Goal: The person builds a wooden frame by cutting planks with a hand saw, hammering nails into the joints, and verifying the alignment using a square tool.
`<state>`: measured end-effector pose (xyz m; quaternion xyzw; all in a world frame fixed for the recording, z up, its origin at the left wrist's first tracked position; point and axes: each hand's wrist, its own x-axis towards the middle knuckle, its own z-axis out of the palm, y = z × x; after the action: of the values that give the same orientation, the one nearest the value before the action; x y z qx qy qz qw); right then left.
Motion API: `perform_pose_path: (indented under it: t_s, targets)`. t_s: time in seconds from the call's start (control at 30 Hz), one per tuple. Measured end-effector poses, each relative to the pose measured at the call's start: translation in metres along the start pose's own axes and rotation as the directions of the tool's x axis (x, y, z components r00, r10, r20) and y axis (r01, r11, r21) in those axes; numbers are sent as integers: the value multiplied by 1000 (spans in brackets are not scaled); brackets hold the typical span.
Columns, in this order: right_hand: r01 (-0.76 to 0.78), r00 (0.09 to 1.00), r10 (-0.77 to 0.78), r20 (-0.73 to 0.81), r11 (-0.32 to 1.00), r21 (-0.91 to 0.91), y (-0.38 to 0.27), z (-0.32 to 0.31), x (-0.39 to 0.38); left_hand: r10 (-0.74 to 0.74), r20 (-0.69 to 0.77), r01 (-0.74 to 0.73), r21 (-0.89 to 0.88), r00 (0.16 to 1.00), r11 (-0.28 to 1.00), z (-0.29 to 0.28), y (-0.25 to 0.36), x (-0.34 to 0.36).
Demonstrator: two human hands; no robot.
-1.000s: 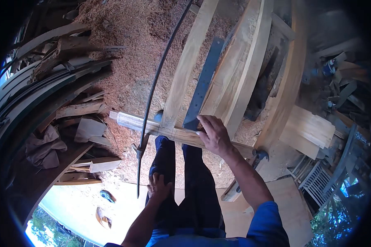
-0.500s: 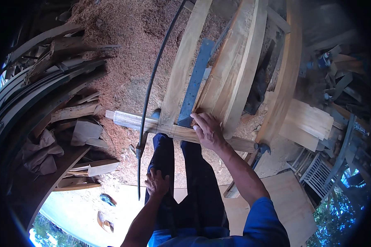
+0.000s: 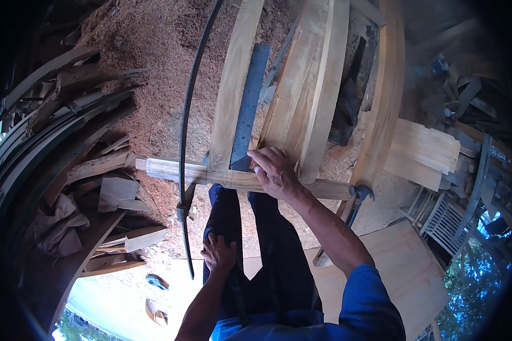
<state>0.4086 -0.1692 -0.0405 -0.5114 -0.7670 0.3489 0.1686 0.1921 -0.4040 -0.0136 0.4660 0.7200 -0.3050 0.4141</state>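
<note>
Fingers of my right hand (image 3: 273,170) are bent but apart, their tips touching the lower end of a flat dark-grey metal strip (image 3: 249,102), beside a wooden crosspiece (image 3: 330,187). The strip lies between a pale board (image 3: 230,85) and several lengthwise planks (image 3: 324,96). My left hand (image 3: 218,253) rests on my left thigh with its fingers spread. A long, thin black curved bar (image 3: 186,113) crosses the crosspiece at the left. A claw hammer (image 3: 362,193) is at the crosspiece's right end.
Stacked offcuts and curved strips (image 3: 68,119) crowd the left. Wood shavings (image 3: 131,62) cover the ground. A flat pale sheet (image 3: 395,284), loose panels (image 3: 421,148) and a slatted plastic item (image 3: 442,224) are at the right. My legs extend below the crosspiece.
The view has shifted, moving the planks leftward in the picture. The metal strip now sits closer against the left board, with my right hand still at its lower end.
</note>
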Motion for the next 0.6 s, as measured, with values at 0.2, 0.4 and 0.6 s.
perform_pose_path:
  t_s: [0.2, 0.4, 0.6]
  targets:
    - [-15, 1000, 16, 16, 998, -56, 3, 3, 0, -11, -10, 11, 6, 1000, 1000, 1, 3, 0]
    - [-26, 999, 28, 33, 998, -65, 4, 2, 0, 14, -30, -14, 18, 999, 1000, 2, 4, 0]
    - [-21, 1000, 21, 11, 999, -43, 2, 4, 2, -2, -10, 2, 43, 1000, 999, 2, 4, 2]
